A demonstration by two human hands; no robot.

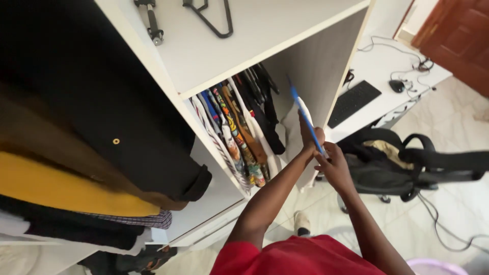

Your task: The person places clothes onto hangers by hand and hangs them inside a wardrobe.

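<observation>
My left hand (309,136) and my right hand (333,165) both grip a blue hanger (303,114) carrying a white garment (305,109), held up in front of the open white wardrobe (204,56). The hanger slants up towards the wardrobe's hanging space. Inside it, a row of garments (239,135) hangs tightly packed: striped, patterned, brown and black pieces. The hanger is just right of that row, near the wardrobe's grey side wall (318,66).
Folded clothes (76,168) in black, brown and yellow are stacked on the left shelves. A black hanger (211,18) lies on the wardrobe top. To the right stand a white desk (382,66) with keyboard (353,102) and mouse, and an office chair (402,163).
</observation>
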